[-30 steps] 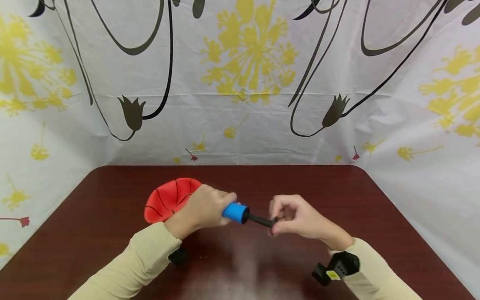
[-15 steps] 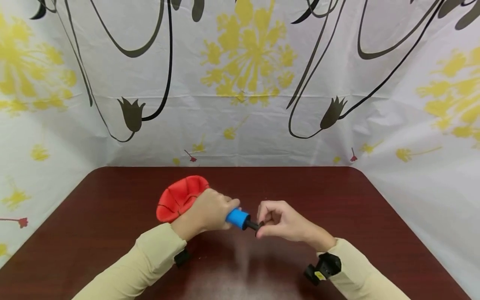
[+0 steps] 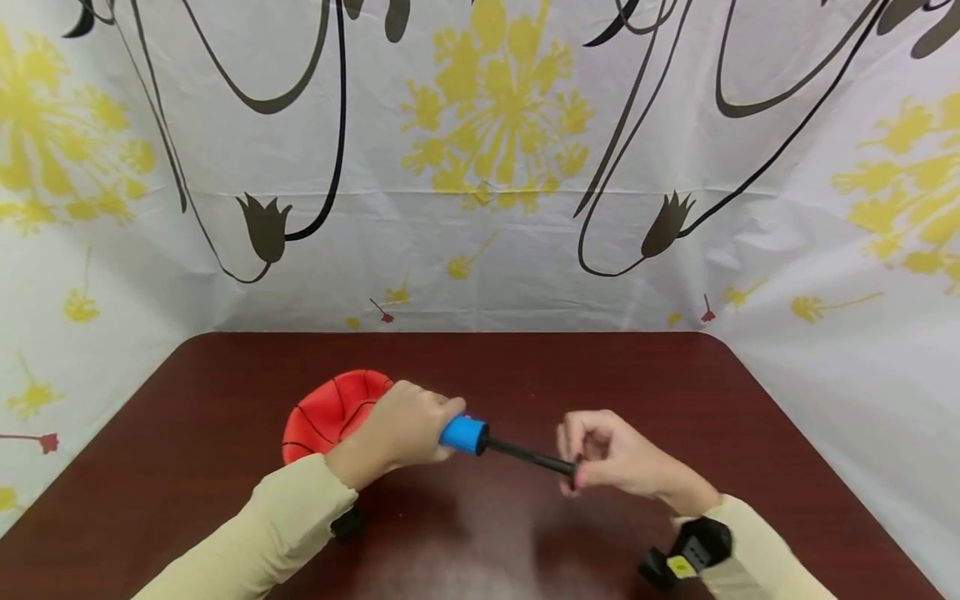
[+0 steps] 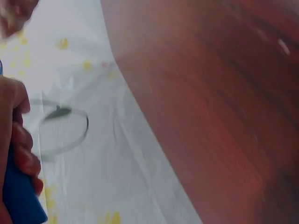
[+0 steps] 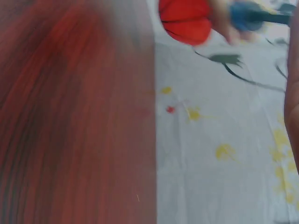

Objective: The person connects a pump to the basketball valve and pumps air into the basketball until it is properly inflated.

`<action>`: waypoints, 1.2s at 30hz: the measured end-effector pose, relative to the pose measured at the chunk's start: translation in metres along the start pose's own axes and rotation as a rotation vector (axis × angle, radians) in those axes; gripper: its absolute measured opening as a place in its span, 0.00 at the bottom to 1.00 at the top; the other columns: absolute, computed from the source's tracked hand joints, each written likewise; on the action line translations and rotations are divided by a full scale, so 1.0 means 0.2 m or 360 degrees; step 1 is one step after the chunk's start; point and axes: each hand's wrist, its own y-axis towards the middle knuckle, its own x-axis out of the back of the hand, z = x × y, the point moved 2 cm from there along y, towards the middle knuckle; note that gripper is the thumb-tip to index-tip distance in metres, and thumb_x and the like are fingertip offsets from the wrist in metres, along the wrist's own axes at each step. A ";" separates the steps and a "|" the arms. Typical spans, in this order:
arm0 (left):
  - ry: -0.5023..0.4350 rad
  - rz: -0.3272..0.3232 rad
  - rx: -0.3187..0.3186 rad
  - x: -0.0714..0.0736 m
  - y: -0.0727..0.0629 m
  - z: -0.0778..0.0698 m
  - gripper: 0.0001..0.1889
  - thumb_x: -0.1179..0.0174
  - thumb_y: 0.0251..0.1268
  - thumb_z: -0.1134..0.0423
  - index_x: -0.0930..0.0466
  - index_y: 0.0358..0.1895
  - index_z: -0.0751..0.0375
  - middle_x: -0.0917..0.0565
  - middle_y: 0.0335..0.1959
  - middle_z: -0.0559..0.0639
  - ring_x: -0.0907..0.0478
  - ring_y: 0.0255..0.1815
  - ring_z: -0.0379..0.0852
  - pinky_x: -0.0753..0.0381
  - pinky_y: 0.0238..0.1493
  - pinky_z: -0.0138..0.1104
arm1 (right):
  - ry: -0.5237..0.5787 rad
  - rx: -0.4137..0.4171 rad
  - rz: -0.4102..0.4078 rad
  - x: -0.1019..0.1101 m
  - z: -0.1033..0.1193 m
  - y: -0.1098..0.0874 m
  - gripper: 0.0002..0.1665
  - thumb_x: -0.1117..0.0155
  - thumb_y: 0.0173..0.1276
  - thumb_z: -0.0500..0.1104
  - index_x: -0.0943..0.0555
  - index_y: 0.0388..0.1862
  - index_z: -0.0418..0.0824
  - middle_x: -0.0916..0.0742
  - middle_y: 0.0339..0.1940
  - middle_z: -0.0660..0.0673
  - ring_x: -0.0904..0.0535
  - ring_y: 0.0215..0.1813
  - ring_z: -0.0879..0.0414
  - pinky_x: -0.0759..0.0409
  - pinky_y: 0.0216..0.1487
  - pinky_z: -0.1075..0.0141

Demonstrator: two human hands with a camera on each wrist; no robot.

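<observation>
My left hand (image 3: 405, 425) grips the blue barrel of a small ball pump (image 3: 462, 434), held above the table. From the barrel's right end a long black rod (image 3: 528, 455) sticks out. My right hand (image 3: 615, 457) pinches the rod's far end between thumb and fingers. Behind the left hand is a red ball (image 3: 333, 412) with black lines, dented and slack, partly hidden by that hand. The left wrist view has curled fingers around the blue barrel (image 4: 21, 198). In the right wrist view the ball (image 5: 186, 21) is up at the top, blurred, beside the pump.
A dark reddish-brown table (image 3: 600, 367) with rounded far corners lies below the hands. White sheeting (image 3: 480, 292) with yellow flowers and dark stems hangs behind it and at both sides. Each wrist carries a black camera (image 3: 701, 546).
The right hand first moved left, pushing the rod into the barrel, then drew back right, so more rod shows now. The left hand and ball shifted right, then back left.
</observation>
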 end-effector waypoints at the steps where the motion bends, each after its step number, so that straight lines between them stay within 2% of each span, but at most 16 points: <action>1: 0.0001 0.0007 0.0004 0.00 0.02 -0.01 0.16 0.35 0.39 0.52 0.32 0.26 0.55 0.27 0.14 0.42 0.32 0.12 0.36 0.34 0.15 0.28 | -0.0016 0.0025 -0.0037 0.00 -0.02 0.03 0.14 0.43 0.59 0.33 0.38 0.27 0.27 0.26 0.25 0.35 0.20 0.33 0.56 0.22 0.29 0.62; 4: 0.0022 0.0015 0.0023 -0.01 0.06 -0.03 0.16 0.35 0.39 0.51 0.30 0.26 0.55 0.27 0.14 0.42 0.32 0.12 0.36 0.34 0.16 0.27 | -0.0078 0.0032 -0.0137 -0.02 -0.09 0.10 0.12 0.44 0.59 0.32 0.37 0.28 0.27 0.23 0.29 0.40 0.20 0.35 0.57 0.22 0.33 0.64; 7: 0.0033 0.0042 0.0031 -0.01 0.06 -0.04 0.16 0.35 0.40 0.50 0.30 0.25 0.54 0.28 0.13 0.42 0.33 0.11 0.36 0.34 0.15 0.27 | -0.0086 -0.0030 -0.0188 -0.03 -0.11 0.12 0.08 0.45 0.59 0.29 0.35 0.31 0.27 0.21 0.34 0.44 0.20 0.38 0.56 0.23 0.37 0.67; 12: -0.0033 0.0064 0.0056 -0.01 0.00 -0.01 0.16 0.35 0.40 0.51 0.31 0.27 0.55 0.27 0.14 0.42 0.33 0.12 0.35 0.34 0.16 0.27 | 0.0154 -0.0091 -0.0145 -0.02 -0.06 0.04 0.06 0.47 0.60 0.27 0.31 0.35 0.34 0.20 0.35 0.44 0.20 0.38 0.55 0.23 0.39 0.66; 16: 0.0026 0.0016 0.0120 0.01 -0.05 0.05 0.16 0.35 0.37 0.53 0.31 0.26 0.55 0.26 0.14 0.42 0.31 0.12 0.37 0.33 0.15 0.28 | 0.0256 -0.0103 -0.0084 0.01 0.00 -0.04 0.03 0.49 0.63 0.32 0.32 0.35 0.33 0.21 0.35 0.44 0.20 0.38 0.55 0.23 0.36 0.68; 19: 0.0076 0.0031 0.0107 0.02 -0.05 0.06 0.17 0.34 0.36 0.52 0.31 0.26 0.55 0.24 0.15 0.43 0.30 0.12 0.38 0.33 0.15 0.29 | 0.0224 -0.0148 -0.0061 0.02 -0.02 -0.04 0.05 0.49 0.63 0.30 0.35 0.32 0.29 0.21 0.35 0.44 0.19 0.37 0.55 0.22 0.33 0.67; 24: 0.0085 0.0090 0.0033 0.01 0.02 0.00 0.16 0.35 0.39 0.51 0.30 0.27 0.54 0.26 0.15 0.43 0.32 0.12 0.37 0.32 0.16 0.29 | 0.0102 -0.0172 -0.0112 -0.01 -0.11 0.08 0.08 0.48 0.60 0.26 0.38 0.30 0.25 0.21 0.34 0.43 0.18 0.35 0.54 0.21 0.33 0.65; 27: 0.0082 0.0141 0.0026 -0.01 0.04 -0.02 0.16 0.34 0.39 0.50 0.29 0.26 0.54 0.27 0.13 0.42 0.34 0.11 0.36 0.32 0.17 0.28 | 0.0019 -0.0227 -0.0158 -0.03 -0.15 0.11 0.08 0.46 0.59 0.26 0.36 0.30 0.26 0.21 0.34 0.44 0.18 0.34 0.57 0.21 0.33 0.64; 31: 0.0026 0.0173 0.0012 -0.02 0.02 -0.03 0.17 0.35 0.40 0.50 0.30 0.27 0.54 0.28 0.13 0.42 0.34 0.11 0.35 0.33 0.17 0.27 | 0.0037 -0.0321 -0.0192 -0.03 -0.12 0.06 0.07 0.44 0.58 0.27 0.33 0.31 0.28 0.21 0.35 0.46 0.19 0.32 0.58 0.22 0.33 0.66; 36: 0.0014 0.0128 0.0051 -0.02 -0.02 0.02 0.16 0.35 0.40 0.52 0.31 0.27 0.55 0.27 0.14 0.42 0.32 0.13 0.36 0.34 0.16 0.28 | 0.0142 -0.0239 -0.0087 0.01 -0.01 -0.06 0.07 0.45 0.60 0.30 0.33 0.33 0.30 0.22 0.37 0.46 0.19 0.36 0.56 0.22 0.33 0.66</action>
